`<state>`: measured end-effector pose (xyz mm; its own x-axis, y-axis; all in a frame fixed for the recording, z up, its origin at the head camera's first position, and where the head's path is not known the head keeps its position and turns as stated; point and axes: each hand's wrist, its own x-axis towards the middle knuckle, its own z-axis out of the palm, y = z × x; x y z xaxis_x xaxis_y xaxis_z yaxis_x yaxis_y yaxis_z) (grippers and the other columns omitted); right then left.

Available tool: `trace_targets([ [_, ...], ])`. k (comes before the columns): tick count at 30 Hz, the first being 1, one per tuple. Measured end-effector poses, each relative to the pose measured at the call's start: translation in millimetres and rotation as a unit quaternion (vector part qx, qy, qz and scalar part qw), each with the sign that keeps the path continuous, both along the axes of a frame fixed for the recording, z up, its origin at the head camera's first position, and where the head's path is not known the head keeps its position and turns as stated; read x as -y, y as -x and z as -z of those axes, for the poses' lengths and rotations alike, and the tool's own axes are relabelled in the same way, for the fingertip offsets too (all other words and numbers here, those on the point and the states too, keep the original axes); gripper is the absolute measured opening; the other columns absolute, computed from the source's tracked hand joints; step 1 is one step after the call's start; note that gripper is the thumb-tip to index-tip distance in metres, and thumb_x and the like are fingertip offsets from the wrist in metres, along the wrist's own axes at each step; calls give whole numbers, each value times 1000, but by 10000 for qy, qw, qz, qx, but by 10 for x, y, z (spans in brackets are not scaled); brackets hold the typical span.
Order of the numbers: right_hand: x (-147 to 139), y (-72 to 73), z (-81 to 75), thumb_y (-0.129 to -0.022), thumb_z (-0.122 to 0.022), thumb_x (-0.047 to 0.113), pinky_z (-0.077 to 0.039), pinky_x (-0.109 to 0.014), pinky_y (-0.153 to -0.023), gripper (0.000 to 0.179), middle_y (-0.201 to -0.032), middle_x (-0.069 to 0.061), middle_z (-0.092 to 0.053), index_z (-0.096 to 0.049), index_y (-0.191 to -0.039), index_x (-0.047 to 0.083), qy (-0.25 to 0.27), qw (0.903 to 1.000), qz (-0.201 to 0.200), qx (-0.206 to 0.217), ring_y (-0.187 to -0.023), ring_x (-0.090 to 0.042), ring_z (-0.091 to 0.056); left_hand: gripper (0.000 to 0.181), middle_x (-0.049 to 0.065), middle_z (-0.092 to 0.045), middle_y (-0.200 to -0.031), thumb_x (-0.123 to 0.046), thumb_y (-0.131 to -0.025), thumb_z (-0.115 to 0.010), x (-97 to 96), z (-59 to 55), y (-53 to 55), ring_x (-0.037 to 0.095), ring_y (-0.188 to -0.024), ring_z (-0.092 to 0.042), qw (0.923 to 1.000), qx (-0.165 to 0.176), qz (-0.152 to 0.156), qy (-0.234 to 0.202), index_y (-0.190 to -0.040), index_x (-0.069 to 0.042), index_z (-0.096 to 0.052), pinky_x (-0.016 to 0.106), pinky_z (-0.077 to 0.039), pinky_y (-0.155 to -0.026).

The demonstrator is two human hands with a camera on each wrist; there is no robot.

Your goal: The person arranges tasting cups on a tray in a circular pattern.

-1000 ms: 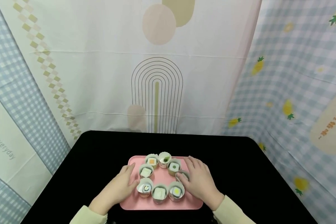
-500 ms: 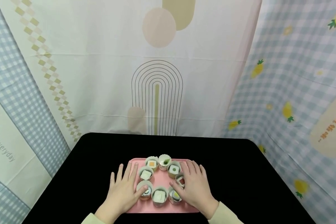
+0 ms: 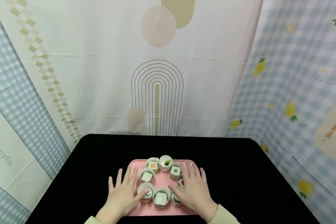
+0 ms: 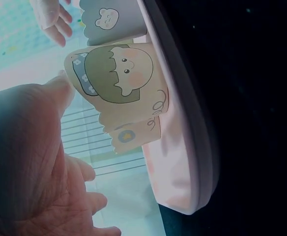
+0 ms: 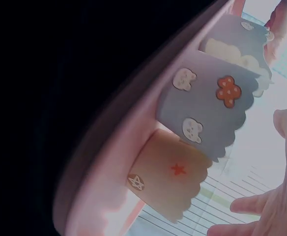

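Several scalloped paper cups stand in a ring on a pink tray [image 3: 162,179]. Small square white pieces sit in most of them, like a cup with an orange-centred piece [image 3: 152,165]. My left hand [image 3: 120,197] is spread flat over the tray's left side, thumb over a near-left cup [image 3: 145,190]. Over the right side, my right hand [image 3: 195,191] stretches its fingers and partly hides two cups. In the left wrist view, a cup with a cartoon face [image 4: 121,73] is beside the thumb. A grey-blue cup [image 5: 207,103] stands by my right hand in the right wrist view.
The tray lies near the front edge of a black table [image 3: 100,161]. A pale patterned curtain [image 3: 112,77] hangs behind it, and a blue checked curtain with pineapples [image 3: 280,87] is at the right.
My left hand has turned from the tray's side and fanned out its fingers, shifting nearer me. The right hand has moved slightly left over the near-right cup. The cups keep their ring.
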<state>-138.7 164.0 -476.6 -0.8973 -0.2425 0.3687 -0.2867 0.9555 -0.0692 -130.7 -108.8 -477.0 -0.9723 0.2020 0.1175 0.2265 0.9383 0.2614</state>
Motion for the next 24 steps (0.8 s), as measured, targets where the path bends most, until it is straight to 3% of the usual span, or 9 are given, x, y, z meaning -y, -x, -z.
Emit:
trace_targets([
  [14,37,-77,34,-84,-44,75,-14,-69,-104,88,-153,-17,-30,-38,-150,16,31,9997,85,225,-140,-45,-20,91,16,-23,-156,-70,-86,-46,18,-13,-48,48,-141,-12,9998,76,-27,-176,-153,-13,-28,73,-4,-102],
  [24,6,-100,36,-82,-42,78,-13,-71,-103,92,-153,-16,-30,-33,-152,19,-28,9992,263,293,-140,-45,-20,91,16,-19,-158,-71,-86,-44,16,-15,-46,47,-141,-9,9998,179,-8,-79,-154,-13,-26,73,-2,-102],
])
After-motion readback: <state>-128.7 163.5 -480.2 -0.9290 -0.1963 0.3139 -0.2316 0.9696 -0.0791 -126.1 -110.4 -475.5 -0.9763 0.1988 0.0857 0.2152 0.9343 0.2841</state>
